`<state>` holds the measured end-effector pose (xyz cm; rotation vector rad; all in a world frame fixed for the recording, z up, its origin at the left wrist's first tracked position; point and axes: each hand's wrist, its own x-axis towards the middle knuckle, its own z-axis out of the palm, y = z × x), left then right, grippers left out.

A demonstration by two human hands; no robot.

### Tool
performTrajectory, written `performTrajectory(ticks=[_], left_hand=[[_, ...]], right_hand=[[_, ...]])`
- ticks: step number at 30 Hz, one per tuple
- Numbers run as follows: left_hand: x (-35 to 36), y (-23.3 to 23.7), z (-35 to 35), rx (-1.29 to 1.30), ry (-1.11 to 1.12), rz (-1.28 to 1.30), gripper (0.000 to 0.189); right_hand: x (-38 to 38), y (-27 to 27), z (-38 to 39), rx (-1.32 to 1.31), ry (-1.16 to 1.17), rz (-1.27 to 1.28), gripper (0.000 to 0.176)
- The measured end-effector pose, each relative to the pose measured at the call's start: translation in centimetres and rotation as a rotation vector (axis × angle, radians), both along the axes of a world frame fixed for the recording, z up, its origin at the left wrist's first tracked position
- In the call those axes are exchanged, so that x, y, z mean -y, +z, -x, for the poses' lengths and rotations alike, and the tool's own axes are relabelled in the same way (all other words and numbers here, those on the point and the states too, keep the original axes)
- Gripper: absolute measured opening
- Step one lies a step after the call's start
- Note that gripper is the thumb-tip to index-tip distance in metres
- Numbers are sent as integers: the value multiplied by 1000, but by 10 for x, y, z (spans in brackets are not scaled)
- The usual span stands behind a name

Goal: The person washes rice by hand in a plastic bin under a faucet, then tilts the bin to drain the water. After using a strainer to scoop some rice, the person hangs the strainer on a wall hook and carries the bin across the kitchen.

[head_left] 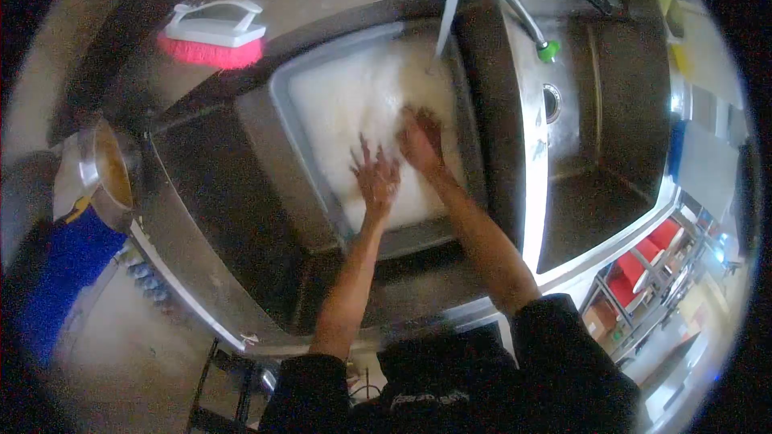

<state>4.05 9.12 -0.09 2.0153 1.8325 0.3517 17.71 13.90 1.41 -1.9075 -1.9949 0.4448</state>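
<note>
A grey rectangular tub (288, 112) sits tilted in the left sink basin, with a broad pale, whitish surface (338, 104) inside it; whether that is foam, water or cloth is unclear. My left hand (376, 175) lies on this surface with its fingers spread. Just to its right and a little farther away is my right hand (420, 138), blurred, its fingers dark and hard to make out. A pale stream or hose (453, 4) comes down into the tub's far right corner.
A white-handled brush with pink bristles (213, 36) lies at the back left. A green-tipped faucet (548, 51) hangs over the right basin, near a drain (552, 103). A metal pot (111, 162) stands at the far left. Shelves with red items (643, 261) are at right.
</note>
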Motion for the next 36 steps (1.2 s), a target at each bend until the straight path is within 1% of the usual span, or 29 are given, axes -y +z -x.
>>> performTrajectory(ticks=[1, 3, 5, 6, 7, 10, 12, 14, 16, 19, 20, 21, 23, 28, 31, 36], left_hand=[[23, -10, 4, -28, -52, 111, 49], [56, -47, 24, -72, -168, 304, 48], [70, -84, 52, -98, -266, 423, 48], [66, -99, 63, -105, -289, 443, 48], [60, -113, 73, -102, -305, 458, 48], [32, -133, 81, -114, -321, 494, 48], [19, -144, 76, -121, -305, 517, 48], [13, -142, 65, -124, -276, 529, 48], [25, -132, 50, -125, -235, 524, 47], [63, -107, 32, -106, -181, 503, 47], [73, -98, 29, -96, -170, 503, 47], [81, -91, 29, -87, -167, 502, 47], [89, -90, 37, -94, -181, 501, 47], [56, -124, 67, -122, -259, 507, 47], [36, -136, 70, -130, -292, 540, 47], [-2, -136, 63, -165, -335, 599, 46]], right_hand=[[6, -3, 1, 11, -21, -52, 30], [37, -8, -2, 15, 32, 52, 29], [63, -21, -18, -11, 172, 380, 29], [66, -33, -30, -33, 237, 517, 29], [60, -45, -42, -42, 282, 595, 29], [22, -83, -53, 32, 293, 576, 29], [6, -95, -43, 94, 264, 565, 29], [3, -97, -28, 149, 225, 581, 28], [12, -89, -12, 185, 198, 636, 28], [50, -81, -10, 111, 230, 790, 28], [68, -87, -16, 92, 253, 762, 28], [99, -105, -25, 92, 280, 671, 26], [109, -97, -29, 54, 303, 709, 25], [88, -110, -30, 3, 324, 682, 23], [73, -116, -37, -38, 299, 628, 22], [31, -86, -35, -223, 213, 487, 22]])
